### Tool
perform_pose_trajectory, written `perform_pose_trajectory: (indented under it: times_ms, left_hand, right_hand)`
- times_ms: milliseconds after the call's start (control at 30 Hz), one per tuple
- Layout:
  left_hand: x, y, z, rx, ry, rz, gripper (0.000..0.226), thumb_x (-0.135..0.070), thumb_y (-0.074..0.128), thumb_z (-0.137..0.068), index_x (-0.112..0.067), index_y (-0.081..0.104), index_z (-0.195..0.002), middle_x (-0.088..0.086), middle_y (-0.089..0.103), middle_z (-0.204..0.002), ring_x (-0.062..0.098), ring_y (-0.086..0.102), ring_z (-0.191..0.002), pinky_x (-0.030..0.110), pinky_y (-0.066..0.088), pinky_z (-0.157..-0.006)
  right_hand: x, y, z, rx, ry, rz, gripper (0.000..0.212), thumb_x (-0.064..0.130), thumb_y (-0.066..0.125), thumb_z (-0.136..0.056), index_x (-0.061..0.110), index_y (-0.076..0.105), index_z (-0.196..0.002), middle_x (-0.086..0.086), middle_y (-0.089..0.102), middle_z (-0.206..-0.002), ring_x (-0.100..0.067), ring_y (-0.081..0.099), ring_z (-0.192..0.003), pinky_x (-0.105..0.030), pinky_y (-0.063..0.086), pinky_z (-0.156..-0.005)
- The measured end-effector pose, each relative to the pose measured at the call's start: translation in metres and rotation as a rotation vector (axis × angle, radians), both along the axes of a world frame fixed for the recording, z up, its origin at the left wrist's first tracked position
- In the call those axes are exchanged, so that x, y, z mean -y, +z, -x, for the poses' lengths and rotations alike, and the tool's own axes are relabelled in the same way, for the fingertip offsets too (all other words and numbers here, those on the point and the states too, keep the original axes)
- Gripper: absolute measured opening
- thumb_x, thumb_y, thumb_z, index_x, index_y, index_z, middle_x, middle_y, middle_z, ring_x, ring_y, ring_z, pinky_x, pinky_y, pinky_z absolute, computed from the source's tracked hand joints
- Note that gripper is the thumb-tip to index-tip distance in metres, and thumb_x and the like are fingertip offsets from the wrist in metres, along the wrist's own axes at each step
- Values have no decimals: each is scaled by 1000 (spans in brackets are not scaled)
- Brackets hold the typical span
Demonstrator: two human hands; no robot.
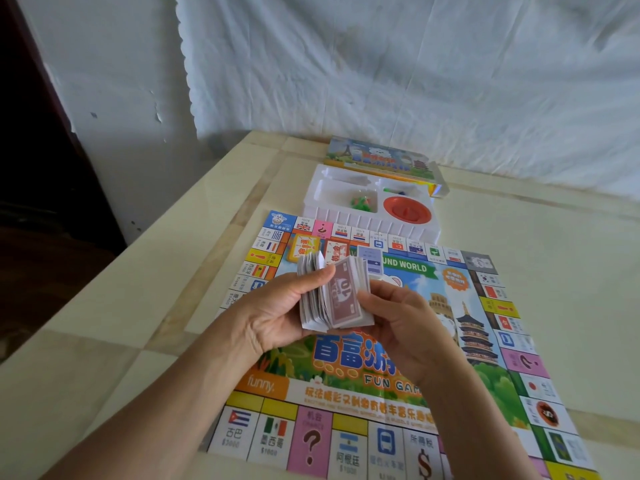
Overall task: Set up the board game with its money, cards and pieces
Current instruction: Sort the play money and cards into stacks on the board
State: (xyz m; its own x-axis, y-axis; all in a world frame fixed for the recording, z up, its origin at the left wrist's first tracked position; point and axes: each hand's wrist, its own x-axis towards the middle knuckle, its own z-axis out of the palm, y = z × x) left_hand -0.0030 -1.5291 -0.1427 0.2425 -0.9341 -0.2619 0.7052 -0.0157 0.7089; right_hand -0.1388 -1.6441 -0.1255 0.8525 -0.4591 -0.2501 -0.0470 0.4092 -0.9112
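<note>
A cream tiled table (519, 271) stands against a white wall hung with cloth. On it the board (311, 441) lies flat. Just beyond its far edge is a white tray (346, 221) holding green pieces (362, 201) and a red spinner (407, 209), with the box (377, 159) behind.

The money (343, 299) is held above the middle of the board, a thick wad with a brownish "10" note on top. The left hand (277, 313) grips one side, thumb over the splayed edges. The right hand (405, 327) cradles the other side, thumb at the top note's edge.

The notes look thin, light and limp, and they probably slide on each other, so a loose wad could spill. Pinching it firmly across the short sides and peeling single notes off by a corner seems safest.
</note>
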Motion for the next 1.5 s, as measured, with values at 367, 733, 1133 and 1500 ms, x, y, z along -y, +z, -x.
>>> perform_pose_trajectory:
  times_ms: [367, 733, 1133, 1500]
  left_hand:
    - [7, 3, 22, 180, 214, -159, 27, -6, 47, -91, 0, 62, -113, 16, 68, -85, 24, 66, -73, 38, 55, -64]
    - [8, 8, 34, 142, 271, -182, 21, -10, 45, -93, -7, 65, -99, 11, 67, -74, 22, 63, -69, 29, 49, -57]
    - [9, 11, 35, 220, 382, -275, 19, -8, 49, -94, -3, 64, -104, 11, 68, -75, 21, 64, -67, 30, 49, -57]
    - [11, 8, 36, 304, 539, -303, 14, -2, 59, -89, -13, 67, -87, 2, 73, -68, 18, 68, -63, 30, 50, -56]
  right_hand:
    - [-27, -6, -10, -216, -219, 816, 23, 19, 63, -88, 24, 44, -100, 6, 59, -91, -11, 62, -76, -23, 52, -60]
    - [-18, -19, -15, -175, -395, 621, 9, 10, 57, -91, 18, 59, -89, -5, 69, -88, -23, 67, -81, -35, 57, -66]
    - [-22, -17, -18, -179, -375, 580, 12, 13, 48, -97, 12, 56, -89, -15, 66, -93, -29, 63, -82, -35, 52, -66]
    - [-29, -9, -13, -85, -376, 492, 20, 13, 52, -95, 8, 64, -80, -11, 67, -78, -21, 56, -71, -35, 48, -65]
